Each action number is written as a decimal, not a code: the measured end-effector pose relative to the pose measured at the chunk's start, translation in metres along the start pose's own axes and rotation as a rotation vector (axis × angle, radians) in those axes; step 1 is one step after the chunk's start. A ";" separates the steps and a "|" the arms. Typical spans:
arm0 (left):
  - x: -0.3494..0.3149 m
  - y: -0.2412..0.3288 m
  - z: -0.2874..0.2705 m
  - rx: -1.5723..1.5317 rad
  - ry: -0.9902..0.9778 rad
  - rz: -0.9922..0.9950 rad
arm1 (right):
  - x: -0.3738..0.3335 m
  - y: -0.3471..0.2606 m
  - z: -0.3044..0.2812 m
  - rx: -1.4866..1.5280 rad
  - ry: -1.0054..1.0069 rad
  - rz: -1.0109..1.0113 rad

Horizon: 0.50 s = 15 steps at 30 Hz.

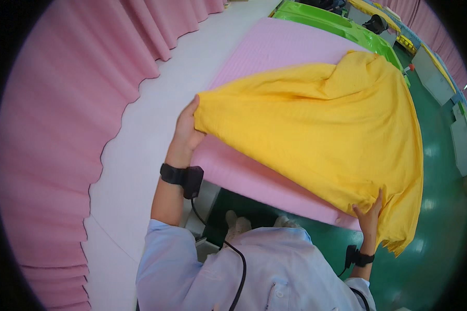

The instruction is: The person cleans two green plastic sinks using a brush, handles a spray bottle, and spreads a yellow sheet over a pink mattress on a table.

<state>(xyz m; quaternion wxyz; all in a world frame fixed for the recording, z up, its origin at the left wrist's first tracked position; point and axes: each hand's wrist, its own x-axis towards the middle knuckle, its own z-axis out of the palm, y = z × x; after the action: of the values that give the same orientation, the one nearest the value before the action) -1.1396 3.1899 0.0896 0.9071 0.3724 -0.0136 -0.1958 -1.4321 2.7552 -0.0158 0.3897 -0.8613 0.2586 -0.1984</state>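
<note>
A large yellow cloth, like a bedsheet, lies loosely across a pink mattress or pad. My left hand is closed on the cloth's left corner and lifts it above the pad. From there the near edge runs in a fairly straight line to my right hand, at the pad's near right corner. Cloth bunches around my right hand; its thumb and one finger show apart, while the other fingers are hidden. The right side of the cloth hangs past the pad, down to a frayed-looking end.
A green plastic bed frame or panel stands at the pad's far end. Pink curtains hang along the left, beside a white surface. Green floor lies to the right, with other beds beyond. A black cable crosses my front.
</note>
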 end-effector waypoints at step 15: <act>0.093 0.045 -0.145 0.045 0.143 -0.101 | -0.012 -0.070 0.079 -0.374 -0.245 -0.290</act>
<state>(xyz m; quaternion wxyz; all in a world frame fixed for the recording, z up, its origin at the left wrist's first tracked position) -1.0137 3.2821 0.0040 0.8861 0.4060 0.0657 -0.2137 -1.3781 2.8465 -0.0115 0.2194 -0.9641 0.1155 -0.0952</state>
